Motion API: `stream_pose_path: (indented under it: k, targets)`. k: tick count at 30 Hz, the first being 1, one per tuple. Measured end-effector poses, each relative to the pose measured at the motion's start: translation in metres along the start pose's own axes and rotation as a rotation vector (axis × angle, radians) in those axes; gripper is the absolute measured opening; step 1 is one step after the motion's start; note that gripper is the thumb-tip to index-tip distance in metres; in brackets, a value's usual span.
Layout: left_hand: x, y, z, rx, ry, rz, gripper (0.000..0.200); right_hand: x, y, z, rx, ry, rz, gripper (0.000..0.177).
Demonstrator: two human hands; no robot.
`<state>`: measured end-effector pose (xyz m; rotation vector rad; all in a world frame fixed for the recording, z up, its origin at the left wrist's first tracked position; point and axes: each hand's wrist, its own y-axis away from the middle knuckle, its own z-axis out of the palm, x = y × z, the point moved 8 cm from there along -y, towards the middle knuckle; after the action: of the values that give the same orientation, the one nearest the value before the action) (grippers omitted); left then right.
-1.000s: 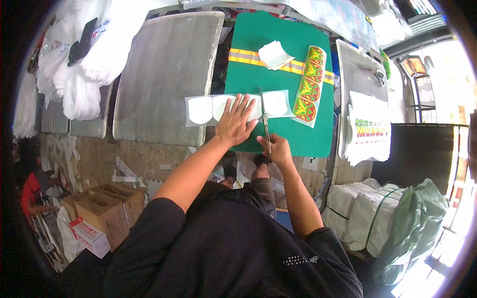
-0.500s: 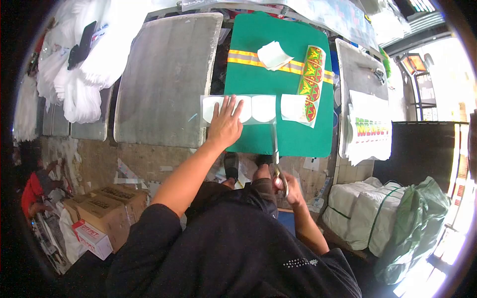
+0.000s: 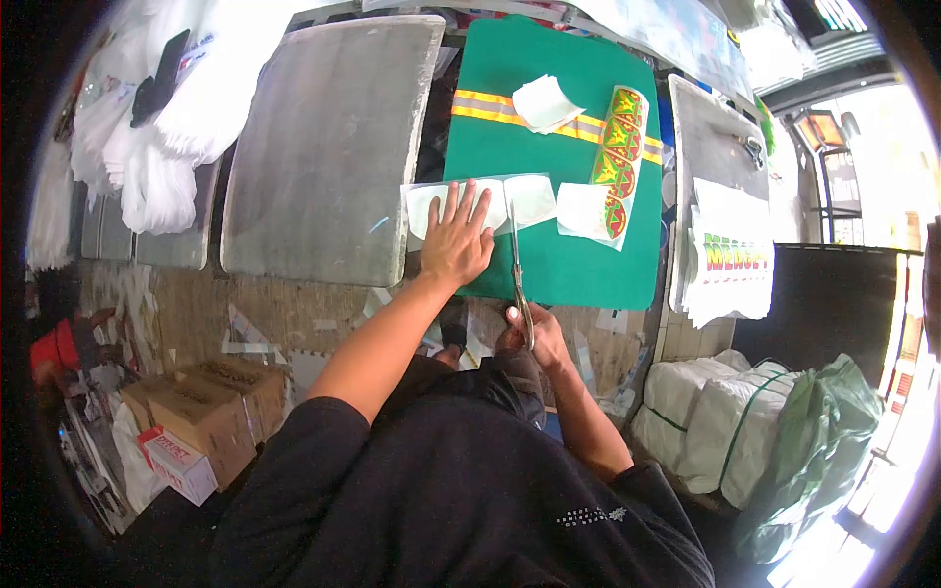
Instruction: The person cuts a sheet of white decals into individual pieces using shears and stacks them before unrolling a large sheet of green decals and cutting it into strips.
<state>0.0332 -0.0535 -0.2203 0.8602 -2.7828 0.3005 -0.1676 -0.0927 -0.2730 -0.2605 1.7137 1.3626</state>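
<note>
My left hand (image 3: 458, 240) lies flat with its fingers spread on a clear film strip (image 3: 412, 211) bearing white rounded shapes. Beneath is a green board (image 3: 549, 59) crossed by an orange, yellow and grey stripe. My right hand (image 3: 539, 335) grips a pair of scissors (image 3: 519, 279) by the handles. Their blades point away from me and reach into the strip, between the right-hand white shape (image 3: 529, 200) and the one beside it. Near the board's right side lie a strip of green, red and yellow prints (image 3: 619, 147) and a white piece (image 3: 580, 209). Farther back rests a small white stack (image 3: 546, 104).
A grey board (image 3: 328, 147) stands to the left. On another board at the right are a stack of printed white sheets (image 3: 730, 250) and a metal tool (image 3: 753, 149). Cardboard boxes (image 3: 201, 412) sit lower left, wrapped white bundles (image 3: 701, 416) lower right. A red-clothed person (image 3: 54, 353) is far left.
The scissors have moved left and forward, from the strip's right end into the gap between two shapes. The strip's right end is now tilted. My left hand stays flat on it.
</note>
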Motion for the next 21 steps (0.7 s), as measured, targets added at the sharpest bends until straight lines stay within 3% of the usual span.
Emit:
stream_pose_path:
  k: [21]
  targets:
    - [-0.001, 0.0, -0.006, 0.081, 0.074, 0.037, 0.059, -0.013, 0.002, -0.009, 0.099, 0.279, -0.011, 0.051]
